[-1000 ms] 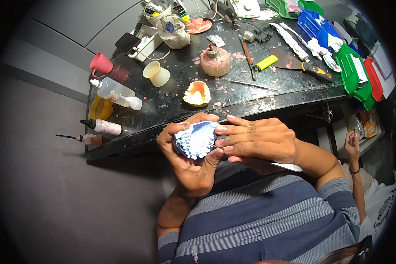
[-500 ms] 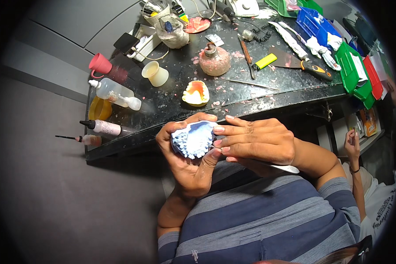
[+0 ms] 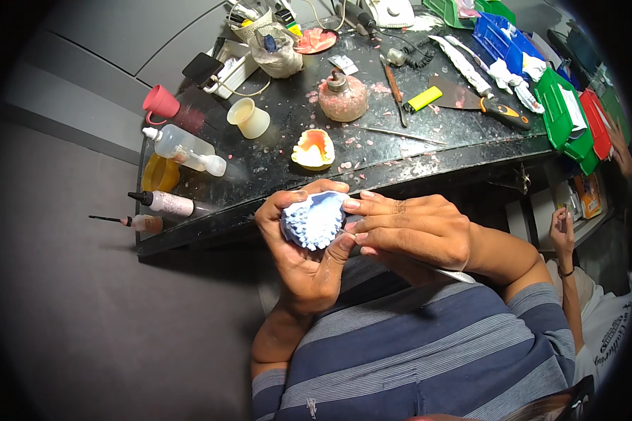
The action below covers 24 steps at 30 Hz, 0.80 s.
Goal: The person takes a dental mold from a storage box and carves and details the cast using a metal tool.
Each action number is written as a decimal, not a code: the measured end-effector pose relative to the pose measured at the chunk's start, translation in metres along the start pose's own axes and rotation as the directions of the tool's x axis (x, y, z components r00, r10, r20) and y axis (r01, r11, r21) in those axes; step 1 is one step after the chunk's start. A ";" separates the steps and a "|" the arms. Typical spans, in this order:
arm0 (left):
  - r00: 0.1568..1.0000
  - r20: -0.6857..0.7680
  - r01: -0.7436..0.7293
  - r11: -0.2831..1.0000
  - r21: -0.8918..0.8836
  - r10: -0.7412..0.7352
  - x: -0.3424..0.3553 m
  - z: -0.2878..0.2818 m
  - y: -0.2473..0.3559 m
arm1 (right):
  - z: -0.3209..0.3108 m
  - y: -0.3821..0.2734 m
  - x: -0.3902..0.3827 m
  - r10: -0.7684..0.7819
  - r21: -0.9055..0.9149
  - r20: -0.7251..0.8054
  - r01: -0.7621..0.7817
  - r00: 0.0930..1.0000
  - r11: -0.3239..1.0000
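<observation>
A pale blue dental cast (image 3: pixel 314 223) with a row of knobbly teeth is cupped in my left hand (image 3: pixel 303 277), its fingers wrapped behind and the thumb along the near side. My right hand (image 3: pixel 425 231) is closed around a thin metal spatula. Its rounded pale end (image 3: pixel 459 276) sticks out below the palm, while the other end meets the cast's right edge, mostly hidden by my fingertips. Both hands are in front of the bench edge, above my lap. On the bench beyond them sits a yellowish dental cast (image 3: pixel 312 156) with a pink-orange inner surface.
The dark bench (image 3: pixel 274 168) carries a wax-spattered burner (image 3: pixel 344 104), a beige cup (image 3: pixel 248 118), a yellow lighter (image 3: pixel 423 99), a wooden-handled knife (image 3: pixel 392 78) and a scraper (image 3: pixel 502 111). Bottles (image 3: pixel 186 149) line the left end, bins (image 3: pixel 560 112) the right. Another person's hand (image 3: pixel 561 228) is at right.
The blue cast and my left hand have shifted slightly right, and the cast has turned a little. Less of the spatula's rounded end shows. Another person's hand now shows beside the red bin.
</observation>
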<state>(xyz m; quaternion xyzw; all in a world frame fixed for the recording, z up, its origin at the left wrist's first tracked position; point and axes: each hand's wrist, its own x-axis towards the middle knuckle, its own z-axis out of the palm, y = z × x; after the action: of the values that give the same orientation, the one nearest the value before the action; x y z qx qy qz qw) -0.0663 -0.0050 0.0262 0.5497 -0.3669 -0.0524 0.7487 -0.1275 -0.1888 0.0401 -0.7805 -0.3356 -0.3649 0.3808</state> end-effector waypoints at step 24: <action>0.984 0.102 -0.157 0.977 0.144 0.143 -0.001 -0.008 -0.004 | -0.003 0.001 0.003 0.022 -0.017 0.021 -0.022 1.000 1.000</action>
<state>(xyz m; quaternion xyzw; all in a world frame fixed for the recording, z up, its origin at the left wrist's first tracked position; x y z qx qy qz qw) -0.0609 0.0001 0.0214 0.5725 -0.4441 0.0073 0.6892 -0.1264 -0.1905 0.0433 -0.7911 -0.3279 -0.3554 0.3745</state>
